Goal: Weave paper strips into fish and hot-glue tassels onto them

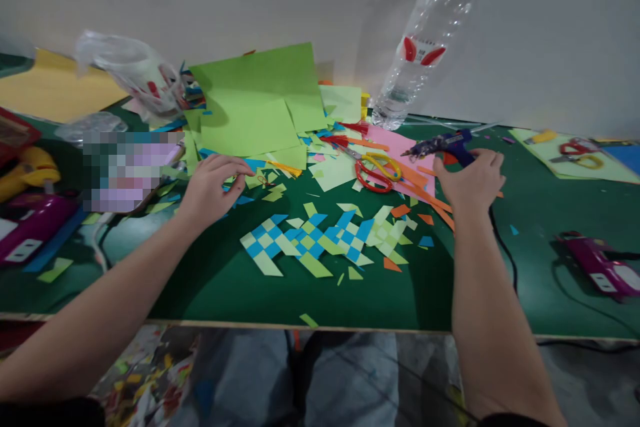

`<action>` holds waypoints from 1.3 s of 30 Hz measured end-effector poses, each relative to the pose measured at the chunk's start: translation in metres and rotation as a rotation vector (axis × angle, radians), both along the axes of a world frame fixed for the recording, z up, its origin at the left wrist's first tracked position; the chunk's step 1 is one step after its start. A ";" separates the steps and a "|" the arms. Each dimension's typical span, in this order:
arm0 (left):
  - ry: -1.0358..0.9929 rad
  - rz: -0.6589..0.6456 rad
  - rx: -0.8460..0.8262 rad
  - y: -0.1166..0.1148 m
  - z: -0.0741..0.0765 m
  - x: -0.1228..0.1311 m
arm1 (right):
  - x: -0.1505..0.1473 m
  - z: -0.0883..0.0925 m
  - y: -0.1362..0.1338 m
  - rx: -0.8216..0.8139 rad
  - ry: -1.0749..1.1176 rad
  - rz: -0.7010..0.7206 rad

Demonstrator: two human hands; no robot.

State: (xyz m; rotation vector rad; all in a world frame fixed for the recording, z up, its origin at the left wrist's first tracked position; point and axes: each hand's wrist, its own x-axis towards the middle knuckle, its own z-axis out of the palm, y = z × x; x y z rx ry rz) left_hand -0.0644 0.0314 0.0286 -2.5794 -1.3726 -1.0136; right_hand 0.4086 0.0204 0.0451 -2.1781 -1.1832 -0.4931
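My right hand is wrapped round the handle of a dark blue hot glue gun, whose nozzle points left. A black cord runs down from below that hand. My left hand hovers over paper scraps at the left, fingers loosely bent, with a small gap between thumb and forefinger. Just right of its fingertips lies a yellow tassel. In front of me several woven paper pieces lie in a row: a blue and pale green one, others in blue and green, and a green one at the right end.
Red-and-yellow scissors lie mid-table beside pink paper. Green sheets and a clear plastic bottle are at the back. A partly blurred phone lies left. Purple devices sit at both sides. Scraps are scattered about.
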 end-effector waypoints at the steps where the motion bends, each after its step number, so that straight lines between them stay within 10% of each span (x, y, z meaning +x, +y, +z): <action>1: -0.002 0.007 0.001 0.001 0.001 -0.001 | -0.006 0.002 -0.001 -0.015 -0.007 0.013; 14: -0.051 0.169 -0.066 0.017 -0.009 -0.006 | -0.128 0.014 -0.045 -0.047 -0.375 0.540; 24: -0.268 0.327 -0.142 0.031 -0.014 -0.017 | -0.188 0.027 -0.050 -0.207 -0.375 0.605; 39: -0.140 0.193 -0.044 0.014 0.002 -0.020 | -0.185 -0.008 -0.049 -0.079 -0.447 0.760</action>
